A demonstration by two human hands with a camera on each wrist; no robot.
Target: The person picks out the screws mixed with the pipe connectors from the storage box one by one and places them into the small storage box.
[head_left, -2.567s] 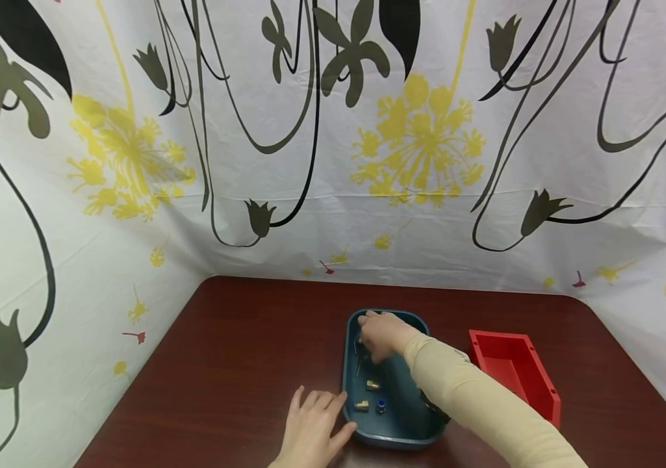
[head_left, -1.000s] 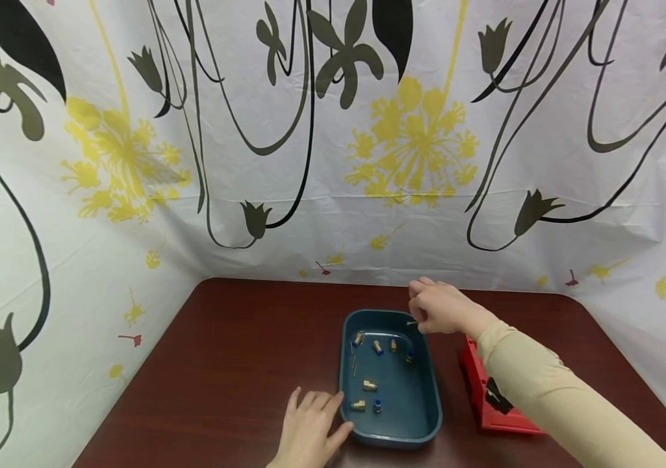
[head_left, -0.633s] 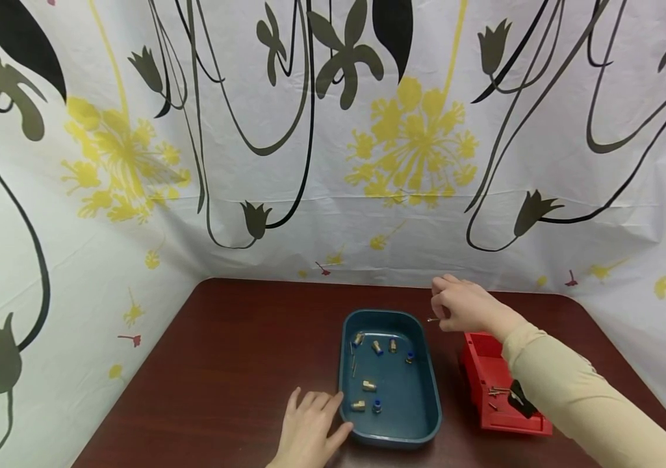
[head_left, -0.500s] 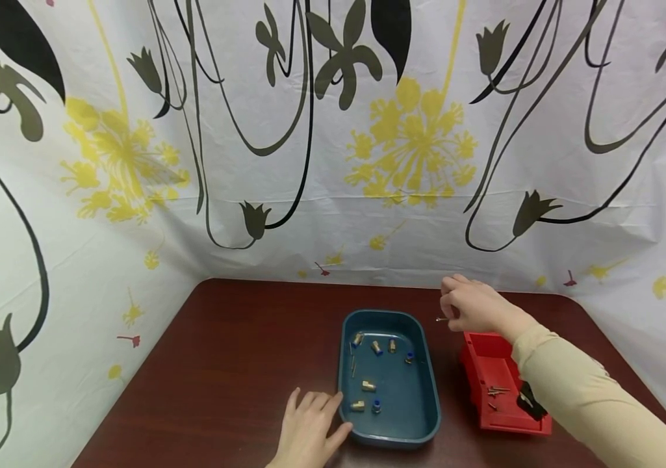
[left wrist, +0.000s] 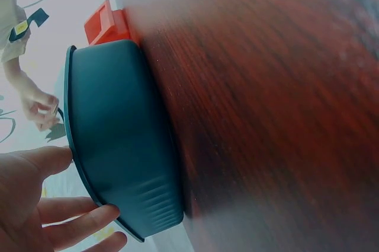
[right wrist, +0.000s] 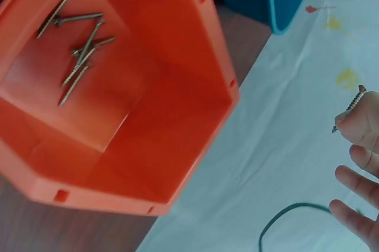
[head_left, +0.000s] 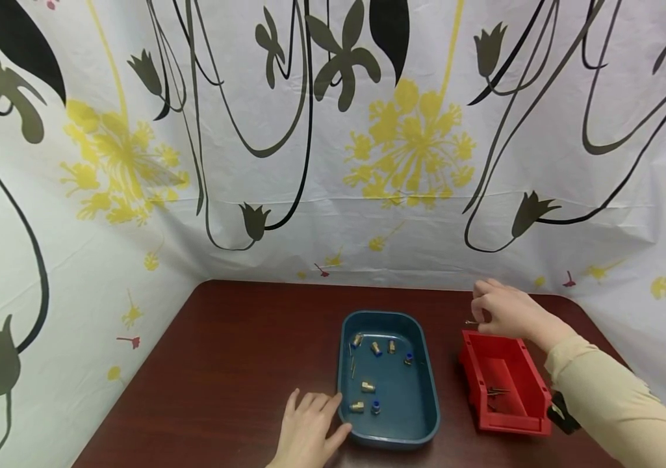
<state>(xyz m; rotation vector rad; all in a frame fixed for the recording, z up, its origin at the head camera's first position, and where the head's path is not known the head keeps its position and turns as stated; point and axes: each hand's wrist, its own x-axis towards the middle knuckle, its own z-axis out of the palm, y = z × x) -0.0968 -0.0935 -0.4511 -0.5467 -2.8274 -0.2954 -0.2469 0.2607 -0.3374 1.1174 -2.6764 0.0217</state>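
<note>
My right hand (head_left: 505, 309) pinches a screw (right wrist: 357, 99) between thumb and forefinger, just above the far edge of the red bin (head_left: 514, 424). Its other fingers are spread in the right wrist view. Several screws (right wrist: 80, 18) lie inside the bin. To the left stands a dark teal tray (head_left: 405, 403) holding several brass fittings (head_left: 392, 347), some with blue ends, and thin screws (head_left: 352, 365) along its left side. My left hand (head_left: 308, 429) touches the tray's near left rim, fingers spread and fairly straight.
Both containers stand on a dark brown wooden table (head_left: 239, 364), with a narrow gap between them. A white cloth (head_left: 321, 162) printed with flowers hangs behind the table and along its left side.
My right hand has left the tray with a screw and moved right to the red bin's far edge. The bin's inside now shows. My left hand stays on the tray rim.
</note>
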